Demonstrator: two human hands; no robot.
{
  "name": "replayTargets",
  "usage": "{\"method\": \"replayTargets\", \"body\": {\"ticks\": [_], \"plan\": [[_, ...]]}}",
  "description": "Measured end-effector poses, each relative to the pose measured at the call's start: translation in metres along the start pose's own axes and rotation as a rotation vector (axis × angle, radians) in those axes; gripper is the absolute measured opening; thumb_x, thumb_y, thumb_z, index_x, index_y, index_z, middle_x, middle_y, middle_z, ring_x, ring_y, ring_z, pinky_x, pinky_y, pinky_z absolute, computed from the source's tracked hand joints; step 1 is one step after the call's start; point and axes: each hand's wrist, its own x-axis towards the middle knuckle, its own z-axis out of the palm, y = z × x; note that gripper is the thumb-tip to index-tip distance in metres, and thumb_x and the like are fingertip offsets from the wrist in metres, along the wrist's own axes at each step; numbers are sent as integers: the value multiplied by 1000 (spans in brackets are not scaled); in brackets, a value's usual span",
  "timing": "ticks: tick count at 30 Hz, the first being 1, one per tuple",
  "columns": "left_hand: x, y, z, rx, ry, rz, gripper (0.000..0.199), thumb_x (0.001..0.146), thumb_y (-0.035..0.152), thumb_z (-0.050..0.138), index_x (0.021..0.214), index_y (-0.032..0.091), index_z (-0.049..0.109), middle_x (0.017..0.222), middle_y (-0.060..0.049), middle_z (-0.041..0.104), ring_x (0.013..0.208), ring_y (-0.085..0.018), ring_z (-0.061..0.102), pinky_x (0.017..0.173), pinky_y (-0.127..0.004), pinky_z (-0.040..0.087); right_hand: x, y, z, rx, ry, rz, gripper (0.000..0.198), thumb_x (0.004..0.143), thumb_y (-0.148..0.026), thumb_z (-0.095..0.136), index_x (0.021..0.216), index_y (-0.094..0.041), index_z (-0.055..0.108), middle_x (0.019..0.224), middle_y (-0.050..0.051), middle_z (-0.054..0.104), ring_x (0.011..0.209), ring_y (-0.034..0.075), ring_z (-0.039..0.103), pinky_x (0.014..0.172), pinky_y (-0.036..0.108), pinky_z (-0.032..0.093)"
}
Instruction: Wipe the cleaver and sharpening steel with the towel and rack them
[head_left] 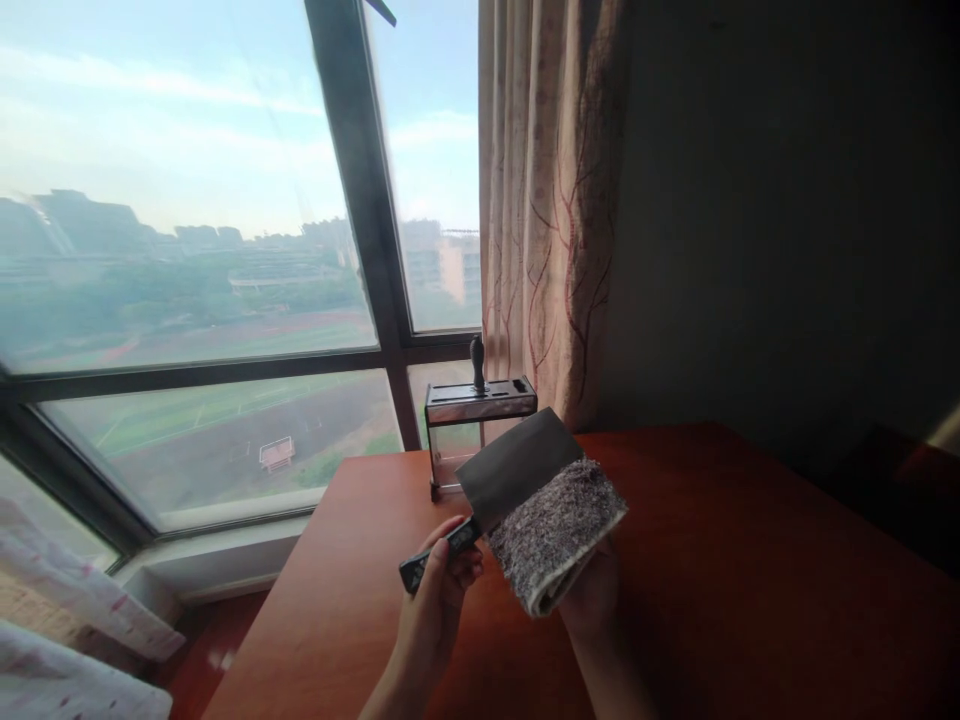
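My left hand (444, 575) is closed round the black handle of a cleaver (517, 465), whose broad grey blade points up and to the right. A folded, shaggy grey-brown cloth (559, 530) lies against the lower part of the blade. Behind the cloth, my right hand (596, 590) grips it from the right; most of its fingers are hidden. Both things are held above the reddish-brown table (300, 620).
A clear-sided knife block (481, 402) with one dark handle sticking up stands at the table's far edge. Beyond it are a large window (187, 200) and a patterned curtain (555, 210). More curtain fabric (67, 620) hangs at the lower left.
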Motion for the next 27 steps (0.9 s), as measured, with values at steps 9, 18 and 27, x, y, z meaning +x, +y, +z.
{"method": "replayTargets", "body": {"ticks": [9,18,27], "plan": [[-1,3,1,-57,25,-25,26,79,34,71,100,18,70,73,-5,69,65,-14,61,64,-25,50,0,-7,-2,-10,90,-43,35,74,-66,59,88,-37,72,100,-1,75,96,25,68,93,49,48],[-9,1,5,20,-27,-36,32,77,34,71,103,15,69,72,-8,69,66,-17,62,61,-28,48,-5,-5,-2,40,7,45,32,64,-58,74,82,-32,74,87,1,77,83,25,70,77,44,56],[-12,-10,3,70,-44,-62,37,77,36,72,106,15,67,74,-9,70,66,-17,62,64,-29,46,-5,-4,7,80,33,55,49,70,-73,59,95,-34,72,104,2,74,102,29,64,91,52,47]]}}
